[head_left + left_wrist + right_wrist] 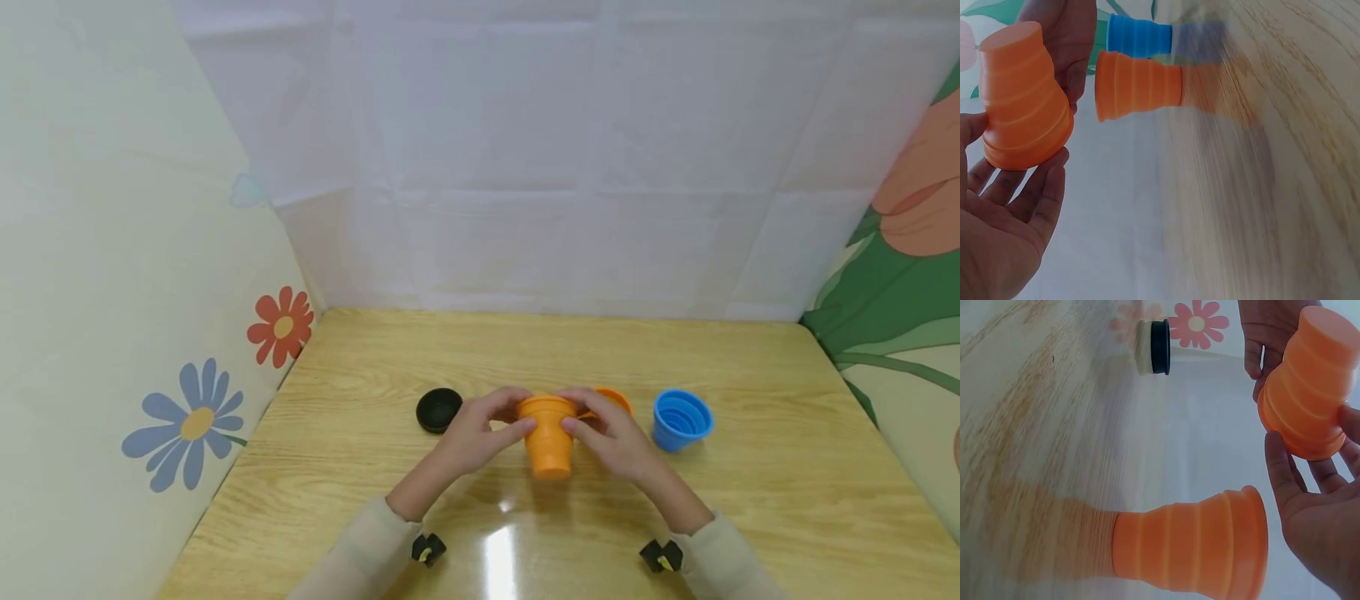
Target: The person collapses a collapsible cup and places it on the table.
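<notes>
An orange ridged collapsible cup (550, 437) is held up over the table, tilted, between two hands. My left hand (483, 432) grips it from the left, thumb on the near side and fingers round the wider rim end. From the right, my right hand (613, 437) holds the same cup in a matching way. In the left wrist view the held cup (1022, 100) has its narrow end up. A second orange cup (1188, 544) stands upright on the table behind the right hand, which hides part of it in the head view.
A blue collapsible cup (681, 421) stands open-side up right of the right hand. Left of the hands lies a low black round cup or dish (439, 410). The wooden table (360, 367) meets a white cloth (487, 250) at its back edge.
</notes>
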Available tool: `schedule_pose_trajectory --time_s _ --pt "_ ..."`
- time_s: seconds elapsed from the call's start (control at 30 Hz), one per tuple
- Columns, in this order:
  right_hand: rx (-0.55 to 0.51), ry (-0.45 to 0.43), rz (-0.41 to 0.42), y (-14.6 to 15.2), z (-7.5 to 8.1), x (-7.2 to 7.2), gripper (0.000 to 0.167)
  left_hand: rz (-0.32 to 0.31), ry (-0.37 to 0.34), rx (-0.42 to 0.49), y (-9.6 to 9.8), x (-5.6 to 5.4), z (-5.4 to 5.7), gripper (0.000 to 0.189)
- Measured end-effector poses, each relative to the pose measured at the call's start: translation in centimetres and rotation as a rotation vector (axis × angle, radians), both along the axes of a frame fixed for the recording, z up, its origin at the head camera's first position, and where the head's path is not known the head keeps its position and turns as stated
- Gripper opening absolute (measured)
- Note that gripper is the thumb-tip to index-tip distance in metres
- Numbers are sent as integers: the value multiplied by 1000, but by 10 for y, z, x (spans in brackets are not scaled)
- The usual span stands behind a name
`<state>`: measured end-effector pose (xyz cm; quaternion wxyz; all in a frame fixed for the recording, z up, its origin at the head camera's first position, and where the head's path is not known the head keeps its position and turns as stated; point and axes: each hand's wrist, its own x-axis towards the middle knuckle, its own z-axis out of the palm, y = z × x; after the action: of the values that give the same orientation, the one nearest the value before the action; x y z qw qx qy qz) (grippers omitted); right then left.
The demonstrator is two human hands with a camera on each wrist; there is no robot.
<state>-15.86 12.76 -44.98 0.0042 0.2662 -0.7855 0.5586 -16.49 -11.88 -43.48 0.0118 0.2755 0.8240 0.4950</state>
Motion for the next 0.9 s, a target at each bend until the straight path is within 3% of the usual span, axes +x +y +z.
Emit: schedule_pose_trajectory --time_s 0.4,0.6,0.9 --pt "5 88 -12 2 -3 4 27 -33 32 33 4 0 0 20" --pt "40 140 -72 5 -4 7 27 -43 9 34 6 1 2 21" --pt "30 203 -134 5 -4 14 28 -39 158 22 12 3 1 20"
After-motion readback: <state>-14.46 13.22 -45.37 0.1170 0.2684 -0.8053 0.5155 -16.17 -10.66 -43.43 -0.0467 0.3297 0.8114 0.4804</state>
